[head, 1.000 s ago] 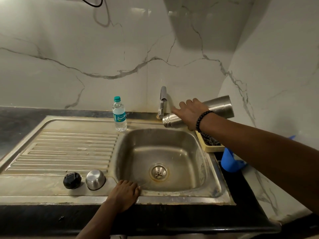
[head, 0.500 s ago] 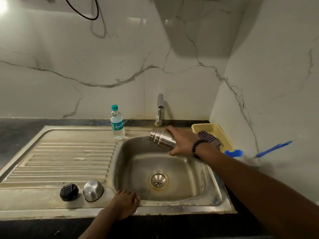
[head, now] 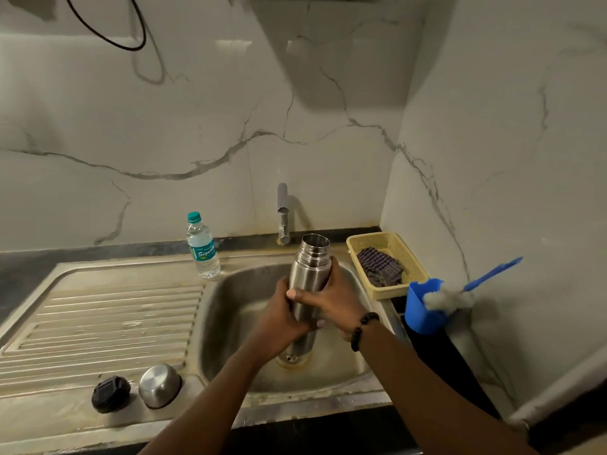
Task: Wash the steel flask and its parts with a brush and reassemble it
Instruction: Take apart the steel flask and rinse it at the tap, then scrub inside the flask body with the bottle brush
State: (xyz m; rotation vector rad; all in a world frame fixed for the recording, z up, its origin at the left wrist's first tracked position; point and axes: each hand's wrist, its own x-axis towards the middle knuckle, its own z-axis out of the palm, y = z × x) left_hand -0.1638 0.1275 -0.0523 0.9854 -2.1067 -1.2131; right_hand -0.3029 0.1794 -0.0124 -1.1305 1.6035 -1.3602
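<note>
Both hands, the left hand [head: 282, 318] and right hand [head: 331, 298], wrap around the steel flask [head: 307, 280], upright with its mouth open over the sink [head: 230, 323] under the tap [head: 282, 211]. Its black stopper [head: 110, 394] and steel cup [head: 160, 385] sit on the drainboard [head: 98, 316]. Near are a water bottle [head: 203, 247], a yellow basket [head: 387, 239] and a brush [head: 460, 292] in a blue cup [head: 418, 313].

- Flask body [head: 307, 277]: brushed steel, satin sheen, smooth; ridged at the neck.
- Sink basin [head: 358, 356]: stainless steel, dulled and stained; drainboard [head: 105, 316] ribbed.
- Cup lid [head: 160, 385]: polished steel, domed and glossy.
- Stopper [head: 110, 394]: black plastic, matt.
- Water bottle [head: 203, 249]: clear plastic, printed label.
- Basket [head: 387, 239]: yellow plastic mesh; checked cloth [head: 379, 266] is held within.
- Brush [head: 450, 298]: blue plastic handle, pale fuzzy bristles.
- Wall [head: 197, 126]: glossy veined marble.
</note>
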